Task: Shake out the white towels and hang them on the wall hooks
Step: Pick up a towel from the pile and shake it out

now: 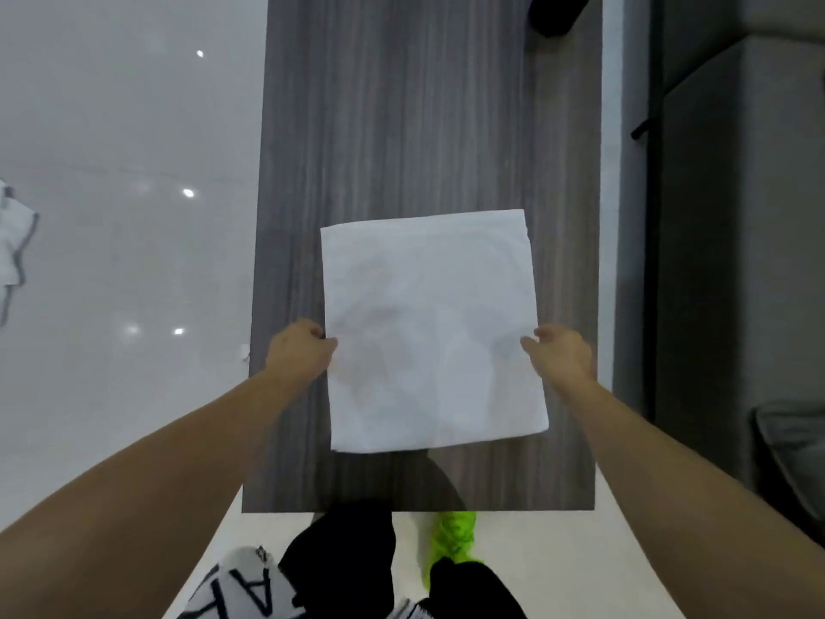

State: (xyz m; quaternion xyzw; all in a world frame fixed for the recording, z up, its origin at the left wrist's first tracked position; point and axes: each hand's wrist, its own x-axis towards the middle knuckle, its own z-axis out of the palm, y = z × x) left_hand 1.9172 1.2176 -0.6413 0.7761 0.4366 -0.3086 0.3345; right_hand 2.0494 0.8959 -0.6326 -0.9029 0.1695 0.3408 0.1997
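Note:
A folded white towel (433,332) lies flat on a long grey wood-grain table (402,127), near its front end. My left hand (301,350) is at the towel's left edge, fingers curled onto the edge. My right hand (558,355) is at the towel's right edge with its fingers apart, thumb and fingertips just touching the cloth. A second white cloth with a grey border (13,243) shows partly at the far left edge of the view. No wall hooks are in sight.
A grey sofa (736,216) runs along the table's right side. A black object (558,11) sits at the table's far end. Glossy white surface (125,172) fills the left. Below the table's front edge are my dark trousers and a green shoe (453,538).

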